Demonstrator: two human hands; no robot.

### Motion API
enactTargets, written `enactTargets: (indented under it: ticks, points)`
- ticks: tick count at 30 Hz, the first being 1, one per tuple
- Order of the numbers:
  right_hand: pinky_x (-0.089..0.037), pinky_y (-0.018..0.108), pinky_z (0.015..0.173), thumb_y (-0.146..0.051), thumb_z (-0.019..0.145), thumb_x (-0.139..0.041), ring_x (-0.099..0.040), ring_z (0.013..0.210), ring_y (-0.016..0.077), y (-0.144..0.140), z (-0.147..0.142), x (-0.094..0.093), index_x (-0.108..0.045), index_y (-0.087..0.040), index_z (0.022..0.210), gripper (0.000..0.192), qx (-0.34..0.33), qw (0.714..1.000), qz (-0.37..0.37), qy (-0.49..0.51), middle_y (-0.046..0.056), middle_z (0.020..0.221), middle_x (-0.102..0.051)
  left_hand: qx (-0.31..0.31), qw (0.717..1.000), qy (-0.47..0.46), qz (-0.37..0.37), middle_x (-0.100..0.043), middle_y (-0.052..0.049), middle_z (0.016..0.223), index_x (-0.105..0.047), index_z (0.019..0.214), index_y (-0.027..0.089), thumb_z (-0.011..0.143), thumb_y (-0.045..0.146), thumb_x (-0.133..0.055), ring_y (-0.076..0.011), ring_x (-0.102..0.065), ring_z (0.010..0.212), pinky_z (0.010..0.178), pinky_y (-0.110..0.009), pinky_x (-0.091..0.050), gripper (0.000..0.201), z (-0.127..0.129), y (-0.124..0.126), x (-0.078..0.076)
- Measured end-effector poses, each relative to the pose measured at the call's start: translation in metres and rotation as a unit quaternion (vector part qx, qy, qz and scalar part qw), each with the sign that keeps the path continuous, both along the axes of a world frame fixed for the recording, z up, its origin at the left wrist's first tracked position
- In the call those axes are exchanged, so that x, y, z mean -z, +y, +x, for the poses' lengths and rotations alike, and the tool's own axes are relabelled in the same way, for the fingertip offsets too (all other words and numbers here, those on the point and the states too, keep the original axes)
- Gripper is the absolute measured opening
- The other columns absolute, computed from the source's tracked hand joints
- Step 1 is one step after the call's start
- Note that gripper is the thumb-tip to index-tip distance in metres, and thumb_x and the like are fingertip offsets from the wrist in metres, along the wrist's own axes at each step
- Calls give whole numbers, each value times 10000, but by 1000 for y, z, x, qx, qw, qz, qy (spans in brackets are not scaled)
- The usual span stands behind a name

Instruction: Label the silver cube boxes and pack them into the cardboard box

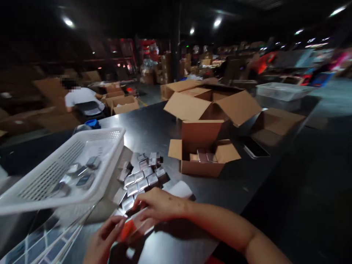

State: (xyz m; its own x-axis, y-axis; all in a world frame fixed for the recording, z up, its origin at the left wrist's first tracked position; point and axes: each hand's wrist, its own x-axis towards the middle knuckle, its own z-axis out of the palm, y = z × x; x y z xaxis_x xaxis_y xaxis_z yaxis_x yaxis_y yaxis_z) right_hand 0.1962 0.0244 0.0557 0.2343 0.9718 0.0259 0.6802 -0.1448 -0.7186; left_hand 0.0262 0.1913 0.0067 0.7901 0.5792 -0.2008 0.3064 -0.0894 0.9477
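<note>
At the bottom centre, my left hand (106, 234) is closed, thumb and fingers together at the edge of a small orange-red piece (128, 230) of unclear kind. My right hand (159, 205) reaches in from the right with bent fingers, close to the same piece. What its fingertips grip is blurred and partly hidden. Just beyond both hands lie several small shiny silver boxes (142, 184), grouped in rough rows on the dark metal table (220, 205). A white rounded object (180, 189) lies behind my right wrist.
Left stands a white perforated basket (110, 137) with several silver boxes inside. Ahead are a small open carton (202, 168) holding small packs, a larger open carton (189, 104), a phone-like dark slab (254, 147) and a clear bin (283, 91). A seated person (84, 97) is further off.
</note>
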Motion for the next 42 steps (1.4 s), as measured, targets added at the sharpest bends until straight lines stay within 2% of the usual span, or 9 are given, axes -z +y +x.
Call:
enactTargets:
  ticks: [6,13,18,21,27,33,36,39,42]
  points:
    - [-501,291,787,-161,884,-738,-693,878,205,5,8,4,-767,-156,965,86,3,999,40,24,55,924,-763,-70,992,-73,-78,-655,9,632,-659,664,176,571,664,-851,-130,-590,600,603,-224,-484,532,11,-22,-13]
    - [-511,436,927,-263,913,-743,-666,1051,274,8,-6,10,-702,-168,1226,330,33,986,135,-96,121,1114,-726,-111,983,-110,-96,-624,22,588,-647,682,170,629,595,-841,-106,-531,545,543,-212,-412,470,14,-25,-7]
    - [-511,349,804,-236,946,-716,-713,891,205,11,-21,24,-740,-201,1015,82,65,968,216,-111,45,944,-782,-81,982,-120,-118,-716,-24,680,-712,712,166,605,572,-879,-145,-632,637,636,-245,-492,451,14,-31,-10]
    - [-499,345,796,-230,974,-675,-709,854,190,10,-27,34,-734,-202,957,67,91,944,280,-152,36,905,-783,-79,977,-122,-155,-751,-47,770,-750,818,168,611,623,-871,-154,-666,668,643,-251,-520,514,14,-34,-11]
    - [-516,425,830,-156,994,-564,-696,958,246,6,-37,41,-722,-187,1015,162,89,852,393,-335,62,986,-794,-97,948,-114,-281,-756,-59,834,-732,1092,178,617,557,-909,-156,-681,658,616,-249,-523,633,11,-33,-7]
    - [-581,375,878,-178,970,-600,-687,1031,224,-8,-39,23,-691,-243,978,112,-36,886,403,-225,39,1023,-773,-96,963,-131,-213,-536,75,572,-706,1023,158,602,463,-920,-67,-449,485,481,-174,-328,562,9,-21,-9]
    - [-569,392,959,-191,961,-608,-648,1129,232,-22,-16,15,-654,-274,1157,218,21,899,404,-170,66,1138,-706,-91,969,-119,-194,-591,46,636,-700,993,167,590,455,-898,-100,-515,546,523,-198,-387,534,8,-17,-14]
    - [-534,487,1039,-181,952,-620,-605,1261,274,-30,24,18,-344,-319,1535,660,139,919,317,-187,137,1355,-612,-81,977,-82,-179,-607,26,644,-701,905,170,581,419,-837,-122,-535,574,547,-215,-409,431,8,-17,-16]
    - [-503,560,1059,-167,926,-603,-585,1326,317,-28,64,30,43,-254,1634,962,168,953,147,-204,222,1465,-547,-80,982,-44,-167,-563,39,582,-670,791,177,592,347,-716,-108,-464,507,490,-206,-348,265,9,-21,-14]
